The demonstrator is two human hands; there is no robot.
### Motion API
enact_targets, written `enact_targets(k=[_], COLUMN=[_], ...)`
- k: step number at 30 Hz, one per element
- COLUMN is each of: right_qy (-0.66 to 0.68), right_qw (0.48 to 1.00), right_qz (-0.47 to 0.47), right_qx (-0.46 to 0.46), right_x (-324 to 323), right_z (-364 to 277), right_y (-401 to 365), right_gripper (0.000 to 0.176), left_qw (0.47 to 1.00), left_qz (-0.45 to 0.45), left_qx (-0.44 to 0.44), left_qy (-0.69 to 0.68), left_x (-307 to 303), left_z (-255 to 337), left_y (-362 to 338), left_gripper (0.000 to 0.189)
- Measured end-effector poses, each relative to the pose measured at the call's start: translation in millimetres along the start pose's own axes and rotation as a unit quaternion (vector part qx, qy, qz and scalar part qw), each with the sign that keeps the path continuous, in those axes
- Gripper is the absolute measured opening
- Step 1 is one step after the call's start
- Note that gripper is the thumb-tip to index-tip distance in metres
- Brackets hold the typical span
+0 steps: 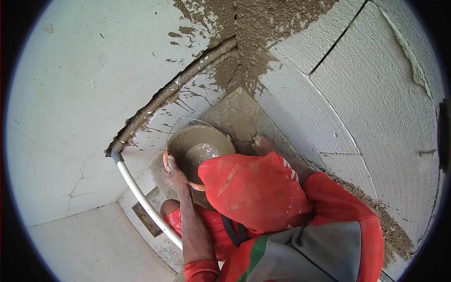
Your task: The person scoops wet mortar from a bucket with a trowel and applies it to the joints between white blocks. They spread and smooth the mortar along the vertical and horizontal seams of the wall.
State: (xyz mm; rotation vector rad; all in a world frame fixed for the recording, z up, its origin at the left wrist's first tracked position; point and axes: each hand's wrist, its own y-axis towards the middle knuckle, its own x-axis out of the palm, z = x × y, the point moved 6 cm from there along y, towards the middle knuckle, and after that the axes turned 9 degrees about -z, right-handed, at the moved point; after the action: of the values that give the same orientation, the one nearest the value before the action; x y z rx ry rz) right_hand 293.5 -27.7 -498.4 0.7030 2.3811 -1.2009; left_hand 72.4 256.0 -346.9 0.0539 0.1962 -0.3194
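Neither of my own hands is in view. Below me crouches a co-worker in a red head covering [253,190] and a red and grey top. That person's left hand [174,176] grips the near-left rim of a mortar-coated bucket [185,152], which has a thin wire handle and wet grey mix inside. The co-worker's right hand [264,144] is low on the far side, beside a smooth, mortar-coated, blade-like shape [242,123]. What that hand holds, if anything, I cannot make out.
Wet mortar [251,42] covers the wall corner. A groove holding a mortar-smeared pipe [174,89] runs down the left wall into a white pipe [145,202]. A rectangular floor recess [146,220] lies beside it. Pale block wall [380,94] stands at right, with rubble along its foot.
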Motion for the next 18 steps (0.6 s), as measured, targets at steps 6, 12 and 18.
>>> enact_targets(k=[6, 12, 18], right_qy=[-0.026, 0.003, -0.071], right_qw=[0.999, 0.998, 0.989], right_qz=[0.026, 0.058, 0.12], right_qx=[-0.024, -0.02, 0.047], right_x=[-18.6, -35.1, -36.2], right_z=[-6.1, -15.1, -20.0], right_y=[-15.0, 30.5, 45.4], right_gripper=[0.051, 0.048, 0.048], left_qw=[0.987, 0.987, 0.979], left_qz=[-0.005, -0.015, -0.036], left_qx=[-0.082, -0.07, -0.135], left_qy=[0.141, 0.141, 0.152], left_x=[0.3, 9.2, 4.7], left_z=[11.8, 27.9, 11.6], left_y=[-5.7, -11.9, -13.9], left_gripper=[0.053, 0.053, 0.053])
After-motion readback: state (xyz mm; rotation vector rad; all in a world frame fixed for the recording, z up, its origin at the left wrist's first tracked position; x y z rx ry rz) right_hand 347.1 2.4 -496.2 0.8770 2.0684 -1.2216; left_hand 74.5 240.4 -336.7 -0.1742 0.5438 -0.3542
